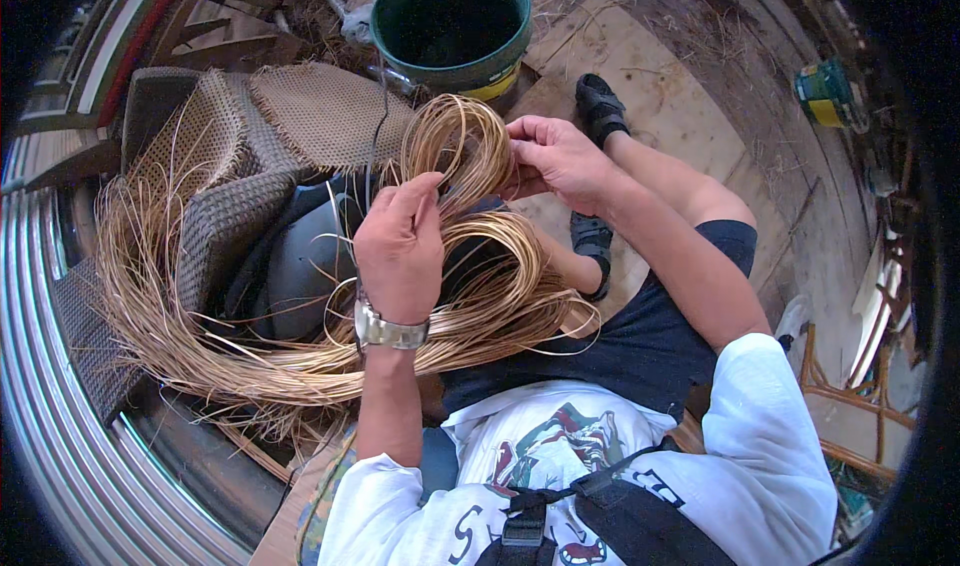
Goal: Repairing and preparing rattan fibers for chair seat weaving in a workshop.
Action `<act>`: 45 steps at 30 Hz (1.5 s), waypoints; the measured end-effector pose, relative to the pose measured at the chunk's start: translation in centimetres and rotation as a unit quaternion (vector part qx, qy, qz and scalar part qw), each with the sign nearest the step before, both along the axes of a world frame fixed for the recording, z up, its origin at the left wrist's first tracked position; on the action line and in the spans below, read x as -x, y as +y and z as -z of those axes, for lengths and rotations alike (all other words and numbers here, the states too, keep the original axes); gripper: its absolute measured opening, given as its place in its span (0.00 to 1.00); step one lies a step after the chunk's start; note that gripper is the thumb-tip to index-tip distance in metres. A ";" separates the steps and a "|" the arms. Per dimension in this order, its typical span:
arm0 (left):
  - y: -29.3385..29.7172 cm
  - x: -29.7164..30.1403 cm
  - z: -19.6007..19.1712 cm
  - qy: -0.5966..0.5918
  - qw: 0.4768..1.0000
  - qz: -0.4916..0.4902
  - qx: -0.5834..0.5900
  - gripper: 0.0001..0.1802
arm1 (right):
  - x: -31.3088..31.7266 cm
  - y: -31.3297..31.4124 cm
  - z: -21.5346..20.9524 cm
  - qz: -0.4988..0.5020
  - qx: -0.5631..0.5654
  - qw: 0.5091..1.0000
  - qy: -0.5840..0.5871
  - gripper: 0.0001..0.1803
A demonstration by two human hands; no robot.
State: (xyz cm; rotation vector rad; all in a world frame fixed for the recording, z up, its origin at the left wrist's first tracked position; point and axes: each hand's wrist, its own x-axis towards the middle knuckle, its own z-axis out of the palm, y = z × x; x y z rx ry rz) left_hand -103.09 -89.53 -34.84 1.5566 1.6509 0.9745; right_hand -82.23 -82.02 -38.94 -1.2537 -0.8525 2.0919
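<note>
A small coil of tan cane strands point(457, 131) stands raised between my two hands. My left hand point(400, 241), with a metal-band watch on the wrist, is closed at the coil's lower left side, fingertips pinched together. On the coil's right edge, my right hand point(565, 161) grips with thumb and fingers. Beneath my left forearm lies a large loose bundle of long cane strands point(270, 371), which sweeps round to the left and curls back near my lap. The small coil's lower strands run close to this bundle, and I cannot tell whether they join.
A dark green bucket point(450, 16) stands beyond the coil. Woven cane sheets point(325, 116) and a dark rounded object point(305, 266) lie to the left. Corrugated metal point(60, 366) lines the left edge. A second green container point(825, 96) is at the far right.
</note>
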 end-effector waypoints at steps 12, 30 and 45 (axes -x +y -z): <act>-1.6 -1.3 3.3 0.158 0.940 0.009 -0.303 0.13 | 0.1 -0.2 0.0 -0.039 -0.019 0.999 0.006 0.10; 1.8 0.2 0.4 -0.104 0.993 -0.045 0.042 0.11 | 1.0 0.4 -1.4 -0.052 -0.109 0.992 -0.036 0.09; 4.2 5.8 2.0 -0.378 0.911 -0.160 0.035 0.10 | 0.2 0.1 0.1 -0.119 0.036 0.987 0.099 0.05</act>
